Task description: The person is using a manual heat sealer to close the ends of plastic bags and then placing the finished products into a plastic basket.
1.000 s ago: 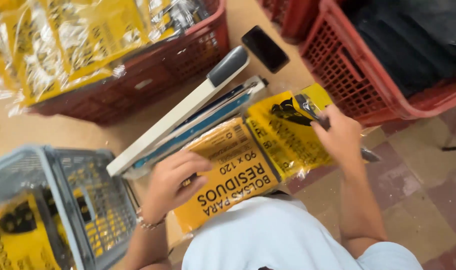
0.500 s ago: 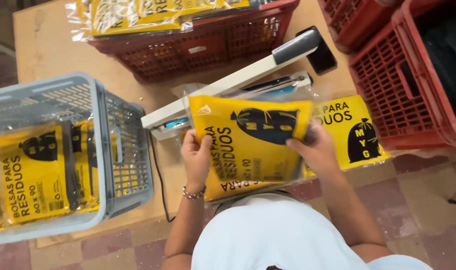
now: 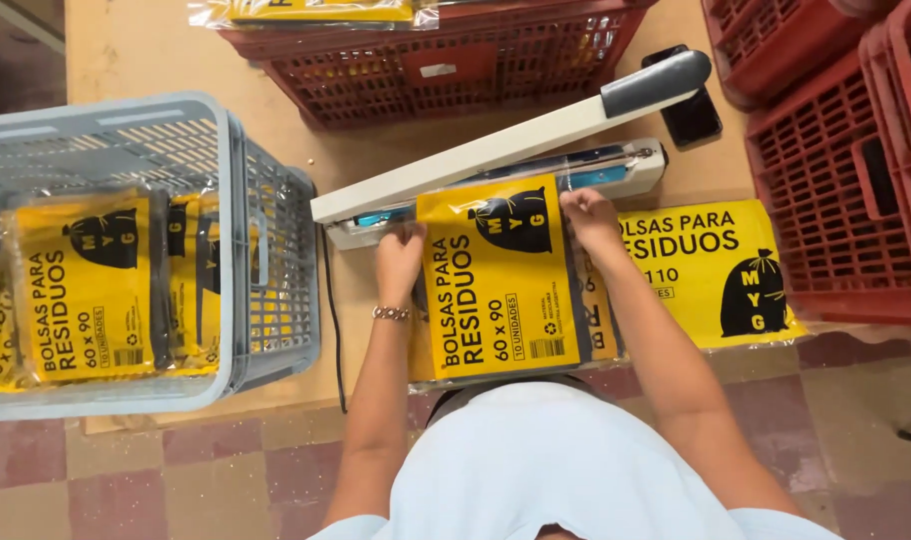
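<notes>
Both hands, left hand (image 3: 401, 262) and right hand (image 3: 588, 215), pinch the yellow plastic packet's (image 3: 501, 285) top edge, its long axis pointing into the open white heat sealer (image 3: 506, 150).

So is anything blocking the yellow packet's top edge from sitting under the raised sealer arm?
Nothing visible. The left hand and right hand hold the yellow packet at its top corners, its edge already at the sealer bar. The sealer arm is raised above it.

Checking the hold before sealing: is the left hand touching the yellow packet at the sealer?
Touching. The head view shows the left hand gripping the yellow packet by its left edge, fingers overlapping it, no gap.
</notes>
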